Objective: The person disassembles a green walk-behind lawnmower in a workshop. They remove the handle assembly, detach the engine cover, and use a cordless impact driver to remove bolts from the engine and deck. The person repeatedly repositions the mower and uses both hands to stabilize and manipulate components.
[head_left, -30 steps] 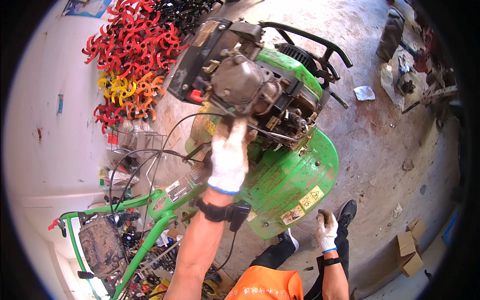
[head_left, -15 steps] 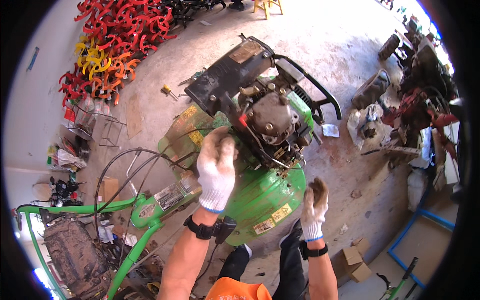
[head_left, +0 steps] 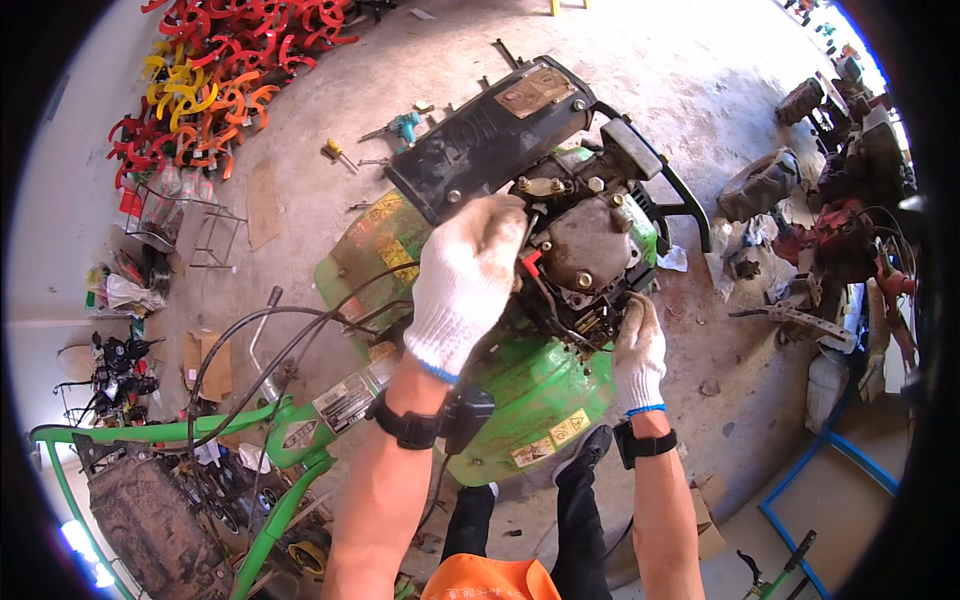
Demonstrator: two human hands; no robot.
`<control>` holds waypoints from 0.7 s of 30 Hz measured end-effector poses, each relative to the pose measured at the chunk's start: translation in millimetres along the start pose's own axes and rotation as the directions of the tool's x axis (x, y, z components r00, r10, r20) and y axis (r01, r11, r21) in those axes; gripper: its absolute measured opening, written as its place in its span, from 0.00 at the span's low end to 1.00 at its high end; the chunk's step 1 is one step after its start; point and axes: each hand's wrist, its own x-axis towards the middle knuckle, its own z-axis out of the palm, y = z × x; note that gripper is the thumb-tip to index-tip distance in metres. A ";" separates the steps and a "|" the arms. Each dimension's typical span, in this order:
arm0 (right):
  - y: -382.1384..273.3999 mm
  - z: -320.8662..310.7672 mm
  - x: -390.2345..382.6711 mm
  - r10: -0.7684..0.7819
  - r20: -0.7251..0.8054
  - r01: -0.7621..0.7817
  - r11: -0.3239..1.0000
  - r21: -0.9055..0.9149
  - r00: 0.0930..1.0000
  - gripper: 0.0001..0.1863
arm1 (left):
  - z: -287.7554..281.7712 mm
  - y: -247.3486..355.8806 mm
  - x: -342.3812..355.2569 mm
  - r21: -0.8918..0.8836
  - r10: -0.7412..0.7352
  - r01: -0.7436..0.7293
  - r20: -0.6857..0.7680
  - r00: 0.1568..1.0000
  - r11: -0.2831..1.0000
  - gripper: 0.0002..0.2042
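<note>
A soiled engine (head_left: pixel 585 245) with a black housing (head_left: pixel 490 135) sits on the green guard (head_left: pixel 535 400) of a tilling machine. My left hand (head_left: pixel 465 270), in a white knit glove with stained fingertips, reaches to the engine's left side just below the black housing. Its fingers are curled closed, and what they hold is hidden behind the glove. At the engine's lower right edge, my right hand (head_left: pixel 638 350), gloved alike, has its fingers pressed together against small parts. Whatever lies between them cannot be made out. A red piece (head_left: pixel 530 263) shows right beside my left fingers.
Green handlebars (head_left: pixel 270 520) and black cables (head_left: pixel 240 350) extend to the left. On the floor lie a yellow-handled screwdriver (head_left: pixel 338 153) and a teal power tool (head_left: pixel 403 127). Red curved blades (head_left: pixel 260 40) are heaped far left; dirty machine parts (head_left: pixel 820 200) crowd the right.
My right hand has moved up from beside the guard to the engine's lower right edge. My left hand has gone up and right along the engine. The view has shifted slightly.
</note>
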 end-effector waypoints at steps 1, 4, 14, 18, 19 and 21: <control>0.6 0.9 -0.5 -0.020 -0.006 0.020 1.000 0.023 1.000 0.19 | 1.8 -0.9 6.4 0.096 0.010 -0.013 0.031 0.999 0.995 0.15; -0.6 3.0 0.1 0.060 0.005 -0.060 0.997 0.051 0.998 0.19 | 1.6 -3.2 21.0 0.164 -0.054 0.036 0.107 0.993 0.986 0.14; -19.5 -4.0 -1.5 0.167 0.094 -0.170 0.985 0.034 0.981 0.24 | 9.5 12.1 -42.8 0.083 0.356 -0.355 0.000 0.934 0.931 0.14; -31.7 -9.2 0.9 0.158 0.088 -0.164 0.984 0.071 0.984 0.23 | 10.1 9.4 -40.4 0.411 0.458 -0.421 0.007 0.889 0.809 0.15; -33.3 -10.1 1.0 0.162 0.091 -0.169 0.982 0.081 0.983 0.23 | 11.7 9.9 -39.4 0.379 0.517 -0.485 0.018 0.856 0.789 0.12; -34.4 -10.6 0.6 0.197 0.114 -0.207 0.975 0.081 0.974 0.22 | 12.5 14.7 -39.9 0.403 0.487 -0.452 0.018 0.873 0.796 0.10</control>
